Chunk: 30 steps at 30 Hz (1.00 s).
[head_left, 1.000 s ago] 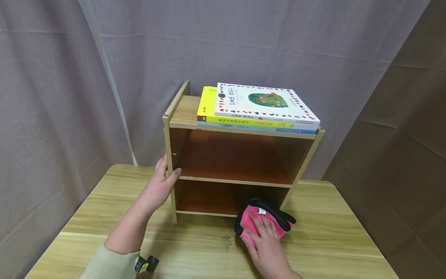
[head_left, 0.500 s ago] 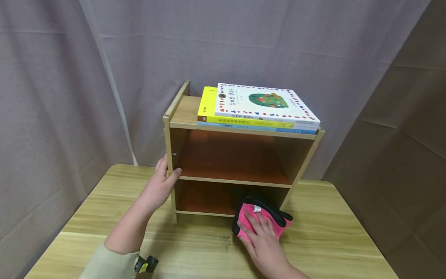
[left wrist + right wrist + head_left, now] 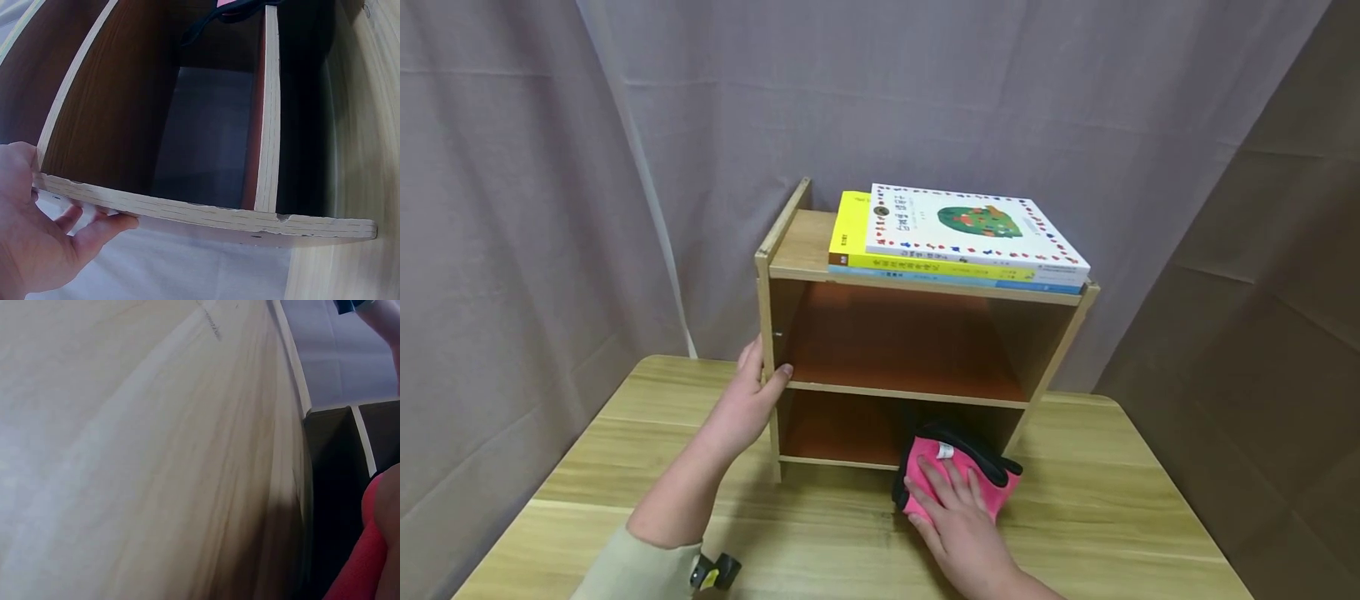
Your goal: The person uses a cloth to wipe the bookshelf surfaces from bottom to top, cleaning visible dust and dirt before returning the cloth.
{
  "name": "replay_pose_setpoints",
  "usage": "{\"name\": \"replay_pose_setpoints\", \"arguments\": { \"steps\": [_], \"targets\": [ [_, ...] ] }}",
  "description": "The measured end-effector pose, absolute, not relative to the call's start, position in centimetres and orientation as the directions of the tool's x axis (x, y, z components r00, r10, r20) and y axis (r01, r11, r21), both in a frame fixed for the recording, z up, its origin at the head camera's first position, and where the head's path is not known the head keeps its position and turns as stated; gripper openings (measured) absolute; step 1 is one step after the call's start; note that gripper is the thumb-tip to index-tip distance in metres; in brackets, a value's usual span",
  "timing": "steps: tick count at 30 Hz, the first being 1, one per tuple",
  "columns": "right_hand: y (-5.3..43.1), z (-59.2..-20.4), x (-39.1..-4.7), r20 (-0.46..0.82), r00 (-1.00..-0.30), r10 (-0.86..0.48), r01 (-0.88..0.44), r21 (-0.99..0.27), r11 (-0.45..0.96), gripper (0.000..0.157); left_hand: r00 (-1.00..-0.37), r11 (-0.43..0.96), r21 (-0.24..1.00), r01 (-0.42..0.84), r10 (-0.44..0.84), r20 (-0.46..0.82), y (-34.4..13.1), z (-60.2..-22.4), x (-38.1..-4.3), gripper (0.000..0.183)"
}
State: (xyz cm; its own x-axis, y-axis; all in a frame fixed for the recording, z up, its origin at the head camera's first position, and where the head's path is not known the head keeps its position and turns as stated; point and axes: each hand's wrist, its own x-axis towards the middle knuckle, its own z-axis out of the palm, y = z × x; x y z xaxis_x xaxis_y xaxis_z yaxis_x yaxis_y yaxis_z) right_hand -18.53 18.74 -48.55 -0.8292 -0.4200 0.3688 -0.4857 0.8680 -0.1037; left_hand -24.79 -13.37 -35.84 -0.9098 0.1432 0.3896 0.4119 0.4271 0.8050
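On the table stands a small wooden shelf (image 3: pixel 910 390) with two open compartments. My left hand (image 3: pixel 741 412) grips its left side panel, thumb on the front edge and fingers around the outer face; in the left wrist view the fingers (image 3: pixel 103 234) show along that panel. My right hand (image 3: pixel 962 537) lies with fingers spread on a folded pink cloth (image 3: pixel 1000 493) with black edging and a white tag. The cloth sits at the right front of the lower compartment, overlapping its front edge. In the right wrist view only a strip of pink cloth (image 3: pixel 362 569) shows beside the hand.
Several books lie stacked on top of the shelf, a white one (image 3: pixel 917 221) over a yellow one (image 3: pixel 850 221) and a blue one (image 3: pixel 910 276). The wooden table (image 3: pixel 1112 500) extends around the shelf. Grey curtains (image 3: pixel 925 92) hang behind, and a brown one (image 3: pixel 1247 333) hangs at right.
My right hand and the pink cloth have slid a little to the left along the lower compartment's front. My left hand keeps its grip on the side panel.
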Motion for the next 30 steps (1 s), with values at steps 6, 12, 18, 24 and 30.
{"name": "replay_pose_setpoints", "arguments": {
  "steps": [6,12,18,24,30],
  "targets": [
    [18.2,-48.2,-18.5,0.363,-0.822,-0.438,-0.507,-0.116,0.854,0.047,-0.91,0.424,0.807,0.411,0.146,0.387,-13.3,-35.8,-24.7,0.062],
    [17.6,-47.9,-18.6,0.342,-0.825,-0.449,-0.514,-0.125,0.849,0.047,-0.911,0.425,0.807,0.41,0.141,0.389,-13.3,-35.8,-24.8,0.063],
    [16.9,-47.8,-18.7,0.336,-0.819,-0.465,-0.526,-0.116,0.842,0.047,-0.907,0.409,0.812,0.417,0.139,0.397,-13.4,-35.8,-24.8,0.064],
    [16.3,-47.6,-18.9,0.346,-0.807,-0.478,-0.546,-0.129,0.828,0.046,-0.911,0.423,0.809,0.408,0.137,0.388,-13.5,-35.7,-24.7,0.063],
    [15.6,-47.6,-18.9,0.332,-0.809,-0.485,-0.551,-0.143,0.822,0.046,-0.911,0.428,0.807,0.408,0.139,0.387,-13.3,-35.7,-24.7,0.063]
  ]
}}
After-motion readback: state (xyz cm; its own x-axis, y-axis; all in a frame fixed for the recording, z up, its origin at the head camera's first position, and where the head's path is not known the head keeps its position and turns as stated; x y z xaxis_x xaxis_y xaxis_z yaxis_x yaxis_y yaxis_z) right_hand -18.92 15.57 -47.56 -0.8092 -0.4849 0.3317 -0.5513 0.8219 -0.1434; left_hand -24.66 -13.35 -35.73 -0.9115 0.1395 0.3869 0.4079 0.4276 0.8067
